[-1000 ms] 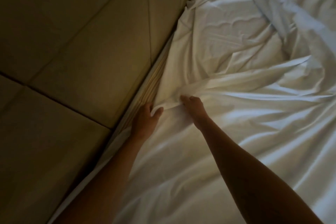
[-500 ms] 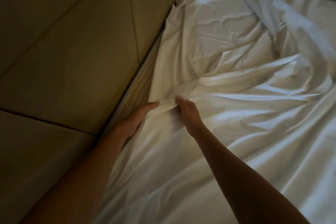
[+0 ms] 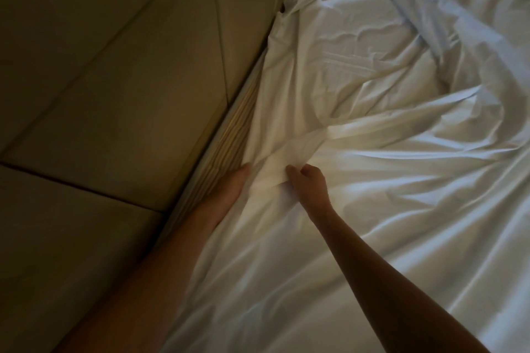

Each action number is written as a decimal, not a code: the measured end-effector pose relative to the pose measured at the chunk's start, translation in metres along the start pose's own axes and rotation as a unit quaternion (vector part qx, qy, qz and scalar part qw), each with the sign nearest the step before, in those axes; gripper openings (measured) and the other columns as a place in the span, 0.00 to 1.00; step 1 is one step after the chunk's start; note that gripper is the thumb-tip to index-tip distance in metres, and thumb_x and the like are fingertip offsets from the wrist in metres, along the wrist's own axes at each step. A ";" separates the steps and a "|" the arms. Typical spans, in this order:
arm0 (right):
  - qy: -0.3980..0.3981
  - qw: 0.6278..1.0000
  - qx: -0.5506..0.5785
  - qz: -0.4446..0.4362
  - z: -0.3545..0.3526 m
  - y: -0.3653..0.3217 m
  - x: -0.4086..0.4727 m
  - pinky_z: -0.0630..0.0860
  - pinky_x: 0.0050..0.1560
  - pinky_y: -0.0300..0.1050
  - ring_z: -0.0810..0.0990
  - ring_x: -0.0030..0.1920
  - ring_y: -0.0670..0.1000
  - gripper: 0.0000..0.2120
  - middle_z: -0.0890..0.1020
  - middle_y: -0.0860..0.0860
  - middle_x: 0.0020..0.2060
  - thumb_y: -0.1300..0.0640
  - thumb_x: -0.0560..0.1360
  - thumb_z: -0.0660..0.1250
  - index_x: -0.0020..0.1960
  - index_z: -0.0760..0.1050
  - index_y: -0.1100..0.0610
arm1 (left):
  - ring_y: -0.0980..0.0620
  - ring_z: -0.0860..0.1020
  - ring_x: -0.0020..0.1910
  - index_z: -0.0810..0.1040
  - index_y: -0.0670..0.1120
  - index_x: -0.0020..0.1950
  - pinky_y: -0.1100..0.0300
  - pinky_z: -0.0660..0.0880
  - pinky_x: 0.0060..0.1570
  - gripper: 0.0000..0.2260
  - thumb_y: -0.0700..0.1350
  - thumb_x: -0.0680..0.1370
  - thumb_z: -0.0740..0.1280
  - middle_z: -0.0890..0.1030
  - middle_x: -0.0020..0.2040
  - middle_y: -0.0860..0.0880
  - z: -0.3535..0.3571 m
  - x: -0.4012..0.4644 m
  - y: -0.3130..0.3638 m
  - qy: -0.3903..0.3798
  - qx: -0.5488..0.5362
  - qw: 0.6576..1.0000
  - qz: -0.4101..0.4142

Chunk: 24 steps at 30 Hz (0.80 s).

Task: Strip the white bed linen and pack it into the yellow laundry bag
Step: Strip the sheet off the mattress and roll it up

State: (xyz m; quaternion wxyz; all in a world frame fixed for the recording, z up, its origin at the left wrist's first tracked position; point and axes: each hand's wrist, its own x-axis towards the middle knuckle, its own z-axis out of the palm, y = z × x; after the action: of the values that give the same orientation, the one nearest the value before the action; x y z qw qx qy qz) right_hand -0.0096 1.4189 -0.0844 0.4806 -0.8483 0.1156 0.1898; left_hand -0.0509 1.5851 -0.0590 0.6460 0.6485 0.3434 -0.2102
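Observation:
A crumpled white sheet (image 3: 358,209) covers the bed across the right half of the head view. My right hand (image 3: 308,180) pinches a raised fold of the sheet close to the bed's left edge. My left hand (image 3: 229,189) lies along that edge with its fingers slid under the lifted sheet, against the striped side of the mattress (image 3: 229,146); its fingertips are hidden by cloth. More white linen (image 3: 447,14) is bunched at the upper right. The yellow laundry bag is not in view.
A padded beige headboard (image 3: 109,80) with stitched panel seams fills the left half, tight against the mattress side. The room is dim, with a dark strip past the bed at the top right corner.
My left hand has pushed further forward under the sheet's edge, its thumb no longer showing on top. The right hand kept its pinch on the fold and the sheet edge lifted a little.

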 end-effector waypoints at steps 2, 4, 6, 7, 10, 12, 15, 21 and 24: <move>0.008 1.000 0.006 0.004 -0.003 0.007 -0.005 0.78 0.45 0.56 0.81 0.43 0.62 0.17 0.82 0.62 0.37 0.54 0.79 0.63 0.41 0.78 0.67 | 0.45 0.70 0.71 0.69 0.41 0.74 0.61 0.65 0.62 0.22 0.52 0.85 0.58 0.71 0.73 0.44 -0.002 0.001 0.003 0.070 0.014 0.997 0.017; 0.037 0.998 0.048 0.005 -0.009 0.008 -0.010 0.76 0.39 0.53 0.78 0.37 0.61 0.16 0.80 0.59 0.33 0.54 0.77 0.62 0.37 0.75 0.65 | 0.46 0.67 0.74 0.65 0.42 0.77 0.61 0.63 0.66 0.23 0.53 0.85 0.56 0.68 0.76 0.44 -0.007 0.004 0.010 0.127 -0.053 0.989 0.052; 0.061 0.991 0.115 0.012 -0.014 0.005 -0.012 0.71 0.37 0.48 0.73 0.35 0.55 0.15 0.75 0.55 0.30 0.53 0.73 0.62 0.34 0.72 0.63 | 0.47 0.65 0.75 0.62 0.43 0.79 0.61 0.62 0.68 0.25 0.54 0.85 0.54 0.66 0.77 0.45 -0.014 0.006 0.024 0.169 -0.129 0.974 0.078; 0.064 0.987 0.148 0.015 -0.015 0.002 -0.013 0.72 0.38 0.48 0.74 0.36 0.54 0.15 0.75 0.55 0.32 0.52 0.72 0.61 0.35 0.72 0.64 | 0.47 0.64 0.75 0.61 0.43 0.79 0.60 0.62 0.69 0.25 0.55 0.85 0.53 0.65 0.77 0.46 -0.017 0.007 0.032 0.184 -0.135 0.969 0.090; 0.019 0.974 0.224 0.014 -0.017 -0.010 -0.013 0.81 0.44 0.49 0.82 0.42 0.52 0.12 0.83 0.52 0.40 0.55 0.79 0.62 0.45 0.80 0.61 | 0.46 0.68 0.73 0.63 0.47 0.79 0.57 0.67 0.67 0.26 0.58 0.84 0.55 0.67 0.76 0.48 -0.024 0.013 0.054 0.163 -0.094 0.975 0.115; -0.024 0.976 0.217 0.017 -0.012 -0.019 -0.012 0.83 0.45 0.49 0.84 0.46 0.51 0.08 0.85 0.51 0.45 0.56 0.81 0.63 0.52 0.81 0.57 | 0.46 0.74 0.67 0.69 0.46 0.75 0.53 0.72 0.65 0.24 0.57 0.82 0.61 0.74 0.70 0.47 -0.028 0.014 0.064 0.145 0.003 0.980 0.139; -0.072 0.992 0.106 0.021 -0.002 -0.034 -0.007 0.82 0.53 0.56 0.83 0.49 0.56 0.08 0.84 0.57 0.48 0.54 0.80 0.65 0.51 0.78 0.58 | 0.43 0.75 0.65 0.71 0.42 0.73 0.53 0.72 0.64 0.22 0.52 0.82 0.64 0.77 0.67 0.42 -0.034 0.014 0.068 0.178 0.150 0.949 0.214; -0.081 0.982 0.159 -0.055 0.007 -0.084 0.000 0.82 0.53 0.50 0.84 0.50 0.54 0.11 0.85 0.58 0.47 0.54 0.80 0.66 0.47 0.83 0.60 | 0.49 0.74 0.66 0.66 0.44 0.77 0.58 0.71 0.61 0.27 0.52 0.81 0.66 0.74 0.70 0.45 -0.042 0.008 0.082 0.217 0.137 0.931 0.260; -0.075 0.983 0.144 -0.080 0.015 -0.109 0.007 0.78 0.55 0.43 0.83 0.51 0.51 0.13 0.85 0.54 0.47 0.52 0.81 0.66 0.50 0.81 0.62 | 0.59 0.69 0.62 0.65 0.47 0.77 0.67 0.65 0.57 0.22 0.49 0.84 0.61 0.72 0.69 0.51 -0.047 -0.006 0.079 0.197 0.098 0.936 0.273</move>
State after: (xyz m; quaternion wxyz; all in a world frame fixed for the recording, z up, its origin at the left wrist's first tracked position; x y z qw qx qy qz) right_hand 0.0345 1.4870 -0.0103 0.6188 -0.7599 0.0373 0.1956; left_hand -0.0068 1.6357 0.0037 0.5314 0.8058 0.2508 0.0737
